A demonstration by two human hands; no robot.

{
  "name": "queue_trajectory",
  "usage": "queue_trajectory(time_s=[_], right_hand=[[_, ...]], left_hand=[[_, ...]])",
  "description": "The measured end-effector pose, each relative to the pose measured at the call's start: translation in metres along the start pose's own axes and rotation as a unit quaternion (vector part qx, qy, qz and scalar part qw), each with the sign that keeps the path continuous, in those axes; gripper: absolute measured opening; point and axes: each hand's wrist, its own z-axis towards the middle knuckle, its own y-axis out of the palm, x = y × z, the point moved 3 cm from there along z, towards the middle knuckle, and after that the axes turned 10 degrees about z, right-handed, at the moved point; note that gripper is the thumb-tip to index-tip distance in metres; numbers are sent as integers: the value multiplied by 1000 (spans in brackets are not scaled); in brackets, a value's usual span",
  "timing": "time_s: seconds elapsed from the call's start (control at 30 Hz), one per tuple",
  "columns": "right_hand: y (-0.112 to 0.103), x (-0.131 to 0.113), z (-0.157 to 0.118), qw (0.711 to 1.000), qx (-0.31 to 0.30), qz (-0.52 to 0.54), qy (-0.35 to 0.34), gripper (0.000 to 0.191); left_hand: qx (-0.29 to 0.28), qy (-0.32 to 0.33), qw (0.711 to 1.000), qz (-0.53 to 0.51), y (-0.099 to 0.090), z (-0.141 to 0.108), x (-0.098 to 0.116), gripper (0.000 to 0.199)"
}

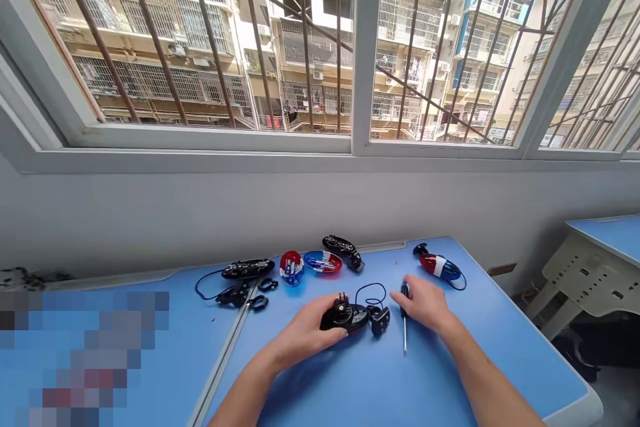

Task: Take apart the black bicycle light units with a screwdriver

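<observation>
My left hand [311, 327] grips a black oval device [356, 317] with a round knob on top, thumb in front and fingers behind. A thin black cable runs from the device to a small black clamp-like part [379, 321] at its right. My right hand [424, 300] has its fingers closed around the black handle of a screwdriver [405, 330], whose metal shaft points toward the front edge of the table. Behind my hands lie a red and blue oval shell [291, 269] and a blue, white and red one [323, 262].
Two blue tables [520, 340] meet at a seam. At the back left lies a black device [249, 269] with cable and rings [258, 303]; another black device [340, 245] is at the back, and a red, white and blue one [440, 267] at the right. A barred window is behind.
</observation>
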Motion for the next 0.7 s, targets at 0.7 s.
queue_trajectory(time_s=[0.7], right_hand=[[-23, 7, 14, 824, 205, 527, 8, 54]], left_hand=[[69, -30, 997, 29, 19, 4, 3, 25]])
